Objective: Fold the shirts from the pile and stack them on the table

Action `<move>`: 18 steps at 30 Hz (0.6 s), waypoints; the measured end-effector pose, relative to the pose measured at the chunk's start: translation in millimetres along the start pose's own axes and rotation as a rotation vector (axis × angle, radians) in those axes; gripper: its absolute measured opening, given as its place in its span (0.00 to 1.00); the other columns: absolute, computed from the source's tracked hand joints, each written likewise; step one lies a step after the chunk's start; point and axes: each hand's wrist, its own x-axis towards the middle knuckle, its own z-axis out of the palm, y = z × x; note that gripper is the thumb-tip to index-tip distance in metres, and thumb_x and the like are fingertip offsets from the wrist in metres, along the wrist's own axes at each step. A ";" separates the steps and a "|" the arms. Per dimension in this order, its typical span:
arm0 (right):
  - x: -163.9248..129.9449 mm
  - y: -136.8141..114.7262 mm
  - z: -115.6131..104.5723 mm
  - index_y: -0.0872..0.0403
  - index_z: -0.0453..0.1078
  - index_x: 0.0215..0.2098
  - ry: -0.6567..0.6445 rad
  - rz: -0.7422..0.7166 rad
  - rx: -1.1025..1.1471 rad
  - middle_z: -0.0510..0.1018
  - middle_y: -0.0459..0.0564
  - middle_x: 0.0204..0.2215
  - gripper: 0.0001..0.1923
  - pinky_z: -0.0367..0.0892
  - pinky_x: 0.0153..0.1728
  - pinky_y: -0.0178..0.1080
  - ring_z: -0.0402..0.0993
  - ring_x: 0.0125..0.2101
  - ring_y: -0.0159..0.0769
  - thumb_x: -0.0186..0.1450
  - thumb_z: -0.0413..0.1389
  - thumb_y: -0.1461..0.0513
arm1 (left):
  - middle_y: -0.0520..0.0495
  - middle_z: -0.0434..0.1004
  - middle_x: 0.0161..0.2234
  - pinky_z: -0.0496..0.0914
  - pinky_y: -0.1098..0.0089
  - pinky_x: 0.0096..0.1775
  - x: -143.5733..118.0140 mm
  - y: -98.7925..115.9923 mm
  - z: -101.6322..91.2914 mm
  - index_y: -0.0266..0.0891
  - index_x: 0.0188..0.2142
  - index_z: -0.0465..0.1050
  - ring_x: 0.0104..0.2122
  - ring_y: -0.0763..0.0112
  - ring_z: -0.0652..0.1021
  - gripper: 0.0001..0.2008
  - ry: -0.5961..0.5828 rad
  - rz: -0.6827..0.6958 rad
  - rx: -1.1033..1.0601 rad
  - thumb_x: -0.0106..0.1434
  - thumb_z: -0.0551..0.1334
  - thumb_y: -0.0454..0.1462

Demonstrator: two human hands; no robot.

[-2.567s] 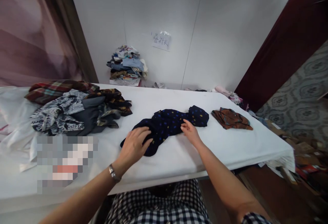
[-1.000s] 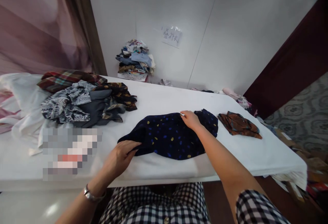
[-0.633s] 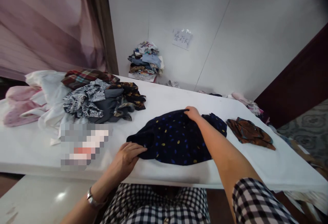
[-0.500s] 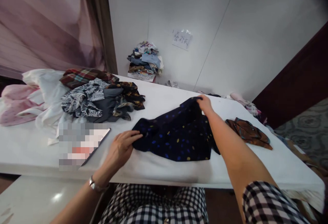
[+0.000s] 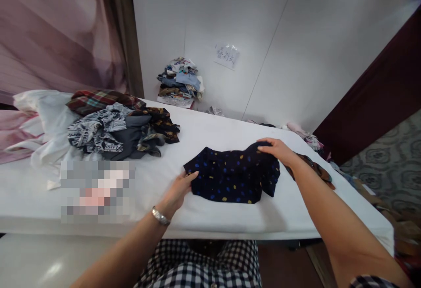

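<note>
A dark shirt (image 5: 226, 176) with blue and yellow spots lies in the middle of the white-covered table (image 5: 210, 130), partly folded over. My left hand (image 5: 180, 187) grips its left edge, thumb on top and the other fingers underneath, hidden by the cloth. At the shirt's upper right, my right hand (image 5: 276, 149) pinches the edge, which is raised a little. A short sleeve hangs at the shirt's right end. Behind my right forearm lies a brown patterned garment (image 5: 315, 169), partly covered by the arm.
On the left is a heap of clothes: a black-and-white printed garment (image 5: 98, 130), a plaid one (image 5: 101, 101) and white cloth (image 5: 49, 117). A blurred-out flat object (image 5: 98, 191) lies in front of it. Beyond the table stands a tall clothes pile (image 5: 180, 81) against the wall.
The shirt has been folded into a shorter, more compact shape. My left hand has moved right with its edge; my right hand has come down and slightly right. The view has shifted a little.
</note>
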 end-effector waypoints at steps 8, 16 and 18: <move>-4.0 5.2 -6.8 0.54 0.78 0.29 -0.090 0.101 -0.394 0.81 0.51 0.30 0.09 0.71 0.41 0.44 0.77 0.35 0.46 0.53 0.63 0.57 | 0.41 0.80 0.29 0.74 0.62 0.33 30.7 41.4 9.1 0.34 0.30 0.75 0.29 0.60 0.79 0.09 0.196 0.057 0.105 0.48 0.67 0.36; 38.7 -18.5 -36.9 0.52 0.73 0.34 0.567 -0.268 0.540 0.80 0.45 0.29 0.17 0.73 0.36 0.39 0.77 0.33 0.37 0.49 0.66 0.53 | 0.51 0.76 0.30 0.71 0.63 0.41 74.0 223.7 -12.2 0.36 0.32 0.71 0.36 0.66 0.76 0.06 0.550 0.593 0.224 0.55 0.64 0.34; 39.1 -25.1 -32.2 0.53 0.74 0.36 0.498 -0.285 0.537 0.80 0.45 0.29 0.19 0.73 0.37 0.40 0.77 0.33 0.38 0.50 0.67 0.52 | 0.51 0.76 0.33 0.71 0.62 0.43 77.2 259.2 -10.7 0.36 0.35 0.71 0.39 0.66 0.75 0.07 0.584 0.795 0.276 0.55 0.64 0.35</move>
